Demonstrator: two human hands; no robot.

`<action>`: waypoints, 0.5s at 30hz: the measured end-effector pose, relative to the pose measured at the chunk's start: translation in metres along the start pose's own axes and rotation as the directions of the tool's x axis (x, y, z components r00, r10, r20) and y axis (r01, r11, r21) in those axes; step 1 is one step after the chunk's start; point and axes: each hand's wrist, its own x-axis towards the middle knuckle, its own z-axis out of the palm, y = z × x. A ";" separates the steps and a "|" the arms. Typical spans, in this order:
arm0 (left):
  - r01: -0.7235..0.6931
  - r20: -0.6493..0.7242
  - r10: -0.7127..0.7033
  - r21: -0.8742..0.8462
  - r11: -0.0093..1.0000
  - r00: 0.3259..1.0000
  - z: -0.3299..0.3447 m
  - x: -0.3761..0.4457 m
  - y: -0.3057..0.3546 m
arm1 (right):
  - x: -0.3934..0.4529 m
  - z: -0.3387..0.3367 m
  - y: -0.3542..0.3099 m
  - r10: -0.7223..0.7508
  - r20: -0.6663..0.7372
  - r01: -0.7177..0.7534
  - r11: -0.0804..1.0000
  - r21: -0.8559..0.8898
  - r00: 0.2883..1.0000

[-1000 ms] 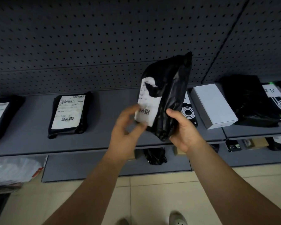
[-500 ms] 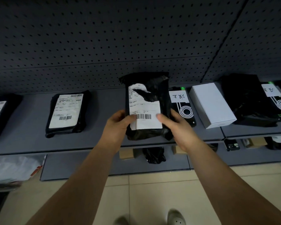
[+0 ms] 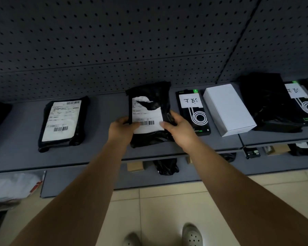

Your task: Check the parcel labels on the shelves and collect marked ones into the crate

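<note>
A black plastic parcel [image 3: 149, 96] with a torn white barcode label lies flat on the grey shelf [image 3: 105, 110], label up. My left hand [image 3: 122, 129] grips its lower left edge, thumb on the label. My right hand [image 3: 178, 128] holds its lower right edge, thumb on the label's corner. A second black parcel [image 3: 62, 121] with a full white label lies to the left on the same shelf. No crate is in view.
To the right lie a black cable box [image 3: 194, 112] with a handwritten note, a white box [image 3: 228, 109], a black bag [image 3: 267, 102] and another cable box [image 3: 304, 103]. A lower shelf holds small boxes and a black bag [image 3: 165, 166]. A pegboard wall backs the shelves.
The parcel was held upright and turned in the air a second ago; both hands have since lowered it flat onto the shelf, label facing up.
</note>
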 end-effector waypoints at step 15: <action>-0.496 0.338 0.404 0.254 0.831 0.850 0.111 -0.081 0.012 | -0.017 -0.092 0.047 -0.313 -0.239 0.118 0.799 -0.590 0.919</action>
